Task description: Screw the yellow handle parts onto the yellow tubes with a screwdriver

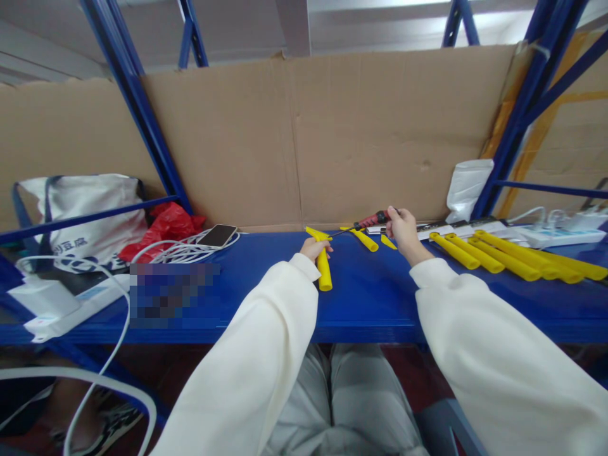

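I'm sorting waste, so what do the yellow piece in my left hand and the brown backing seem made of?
The yellow piece looks like smooth plastic, judging by its even colour. The brown backing seems matt cardboard: dull surface, vertical crease.

A dark phone [218,236] rests on coiled white cable [183,249] beside a red plastic bag [164,229]; a white cloth bag [95,212] sits left of them on the blue bench [266,266].

Yellow piece [325,269]: smooth, tube-shaped, upper end flared, lower end pointing nearly to six o'clock. Screwdriver [373,220]: red-and-black handle toward two to three o'clock, thin shaft slanting to the flared end.
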